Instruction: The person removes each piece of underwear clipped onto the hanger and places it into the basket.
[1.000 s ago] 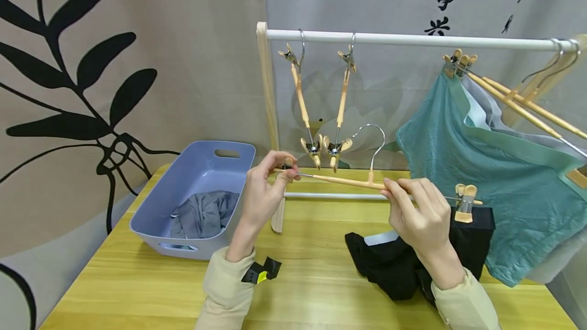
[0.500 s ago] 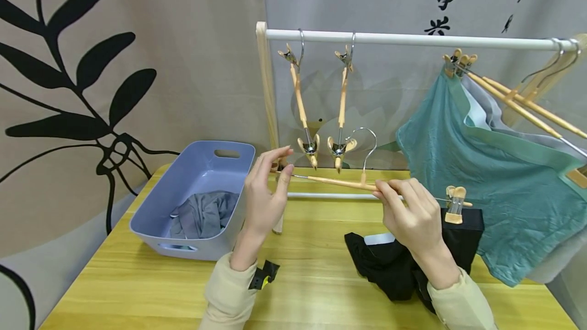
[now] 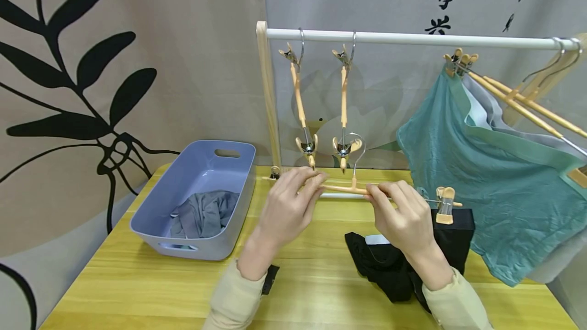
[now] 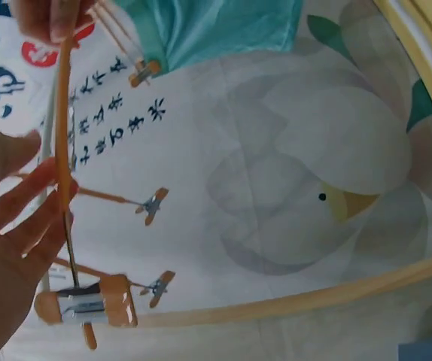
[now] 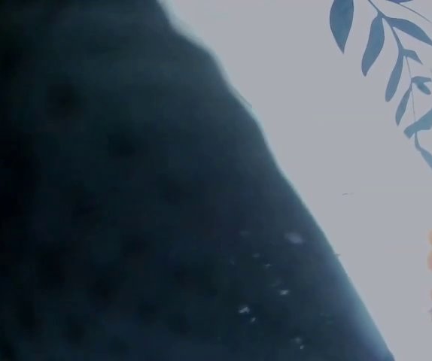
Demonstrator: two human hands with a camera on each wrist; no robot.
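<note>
My right hand [image 3: 398,215] pinches the wooden bar of a clip hanger [image 3: 346,189], just right of its metal hook. A black garment [image 3: 451,233] hangs from the hanger's right clip [image 3: 445,205] and droops onto the table. My left hand [image 3: 291,205] is at the left part of the bar. In the left wrist view its fingers [image 4: 39,207] lie against the bar, with the thumb apart from it. The left clip [image 4: 86,301] sticks out past that hand and holds no cloth. A dark blurred shape covers most of the right wrist view.
Two bare clip hangers [image 3: 298,95] hang from the white rail [image 3: 394,38] behind my hands. Teal shorts-like cloth [image 3: 477,167] hangs on hangers at right. A blue basket [image 3: 153,236] with grey cloth [image 3: 204,213] stands at left on the wooden table [image 3: 316,289].
My left hand has let go of the left clip and moved right along the bar. The right hand has shifted the hanger slightly left, with the black garment following.
</note>
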